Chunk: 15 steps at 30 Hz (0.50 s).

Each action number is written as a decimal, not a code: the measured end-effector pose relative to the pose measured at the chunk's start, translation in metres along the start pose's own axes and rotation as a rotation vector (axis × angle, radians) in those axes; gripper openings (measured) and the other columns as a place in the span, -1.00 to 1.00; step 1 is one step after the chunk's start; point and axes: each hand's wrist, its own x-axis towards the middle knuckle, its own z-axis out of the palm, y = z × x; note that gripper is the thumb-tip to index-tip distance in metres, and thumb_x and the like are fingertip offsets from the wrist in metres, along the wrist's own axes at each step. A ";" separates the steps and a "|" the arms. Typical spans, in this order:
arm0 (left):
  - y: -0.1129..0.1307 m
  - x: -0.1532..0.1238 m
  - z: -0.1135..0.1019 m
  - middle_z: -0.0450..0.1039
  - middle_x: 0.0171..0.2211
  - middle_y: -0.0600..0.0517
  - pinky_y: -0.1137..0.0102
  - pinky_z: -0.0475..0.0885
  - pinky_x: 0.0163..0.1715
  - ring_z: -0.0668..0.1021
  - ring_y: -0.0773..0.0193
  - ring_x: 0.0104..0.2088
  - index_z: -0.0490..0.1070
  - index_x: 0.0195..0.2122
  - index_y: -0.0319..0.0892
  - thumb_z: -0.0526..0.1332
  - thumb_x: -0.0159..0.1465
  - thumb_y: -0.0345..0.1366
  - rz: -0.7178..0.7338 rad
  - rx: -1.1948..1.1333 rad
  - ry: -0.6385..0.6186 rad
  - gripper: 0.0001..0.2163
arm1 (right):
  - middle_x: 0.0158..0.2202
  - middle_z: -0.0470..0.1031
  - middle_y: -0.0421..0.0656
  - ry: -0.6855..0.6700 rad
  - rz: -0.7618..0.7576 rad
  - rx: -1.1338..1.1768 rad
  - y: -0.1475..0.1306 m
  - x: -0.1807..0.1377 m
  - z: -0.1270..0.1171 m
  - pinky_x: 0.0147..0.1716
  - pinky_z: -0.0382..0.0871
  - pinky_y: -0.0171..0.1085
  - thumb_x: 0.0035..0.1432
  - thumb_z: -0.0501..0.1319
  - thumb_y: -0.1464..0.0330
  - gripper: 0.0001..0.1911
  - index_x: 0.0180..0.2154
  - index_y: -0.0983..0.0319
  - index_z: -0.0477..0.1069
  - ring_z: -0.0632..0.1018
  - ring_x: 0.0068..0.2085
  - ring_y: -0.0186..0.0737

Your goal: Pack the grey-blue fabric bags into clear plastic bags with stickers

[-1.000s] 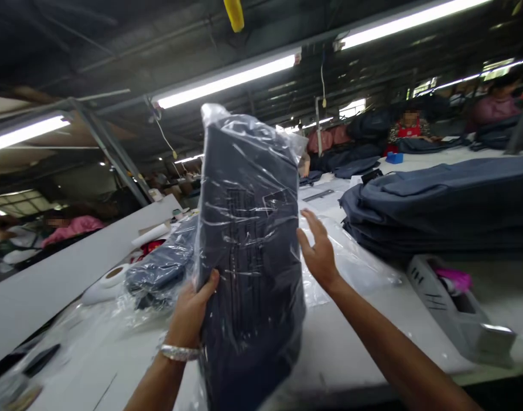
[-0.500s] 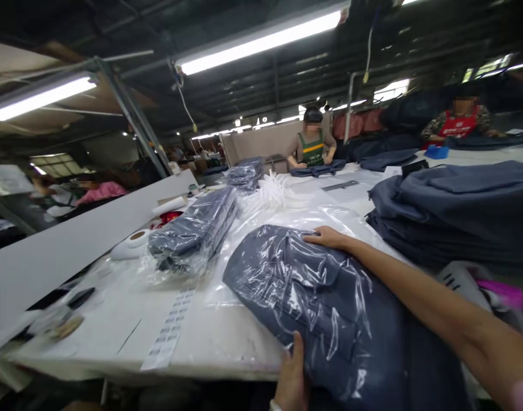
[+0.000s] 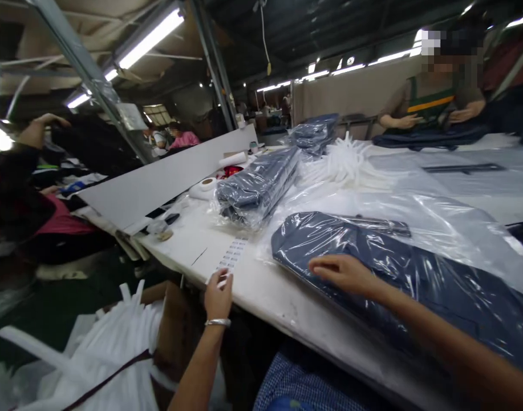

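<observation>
Left hand (image 3: 218,294) is resting at a label sheet (image 3: 234,252), seemingly a labelling step; peeling would call for a fingertip pinch.
Its fingers are bending, pinch unclear; the half-curled right hand (image 3: 336,271) is lying over navy fabric (image 3: 419,279), which a clear bag (image 3: 315,225) is enclosing on the table (image 3: 282,311). A cardboard box (image 3: 174,325) is holding white strips (image 3: 109,342).

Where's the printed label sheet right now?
In the head view, the printed label sheet lies on the white table, left of centre, its near end by the left hand and the nearest wrapped navy bundle to its right.
</observation>
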 end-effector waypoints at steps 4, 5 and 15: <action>-0.054 0.049 -0.042 0.41 0.03 -0.22 0.15 0.49 -0.05 0.49 0.01 0.04 0.31 0.06 -0.21 0.30 0.17 -0.17 -0.236 -0.037 0.259 -0.54 | -0.15 0.60 -0.08 -0.164 0.026 0.275 -0.004 0.020 0.090 -0.14 0.48 -0.18 0.17 0.20 0.20 -0.67 -0.13 0.23 0.55 0.59 -0.14 -0.11; -0.063 0.055 -0.043 0.43 -0.01 -0.22 0.17 0.53 -0.14 0.54 0.05 -0.03 0.29 0.07 -0.22 0.30 0.18 -0.17 -0.291 -0.061 0.264 -0.54 | -0.17 0.60 -0.06 -0.181 0.047 0.342 -0.004 0.027 0.109 -0.18 0.50 -0.19 0.16 0.20 0.19 -0.66 -0.14 0.25 0.55 0.60 -0.17 -0.12; -0.104 0.080 -0.033 0.43 -0.03 -0.08 0.21 0.53 -0.18 0.53 0.19 -0.13 0.36 0.03 -0.21 0.23 0.28 -0.18 -0.344 -0.152 0.182 -0.66 | -0.26 0.61 -0.10 -0.138 0.141 0.483 -0.004 0.078 0.202 -0.29 0.51 -0.25 0.16 0.16 0.29 -0.72 -0.16 0.27 0.54 0.62 -0.26 -0.18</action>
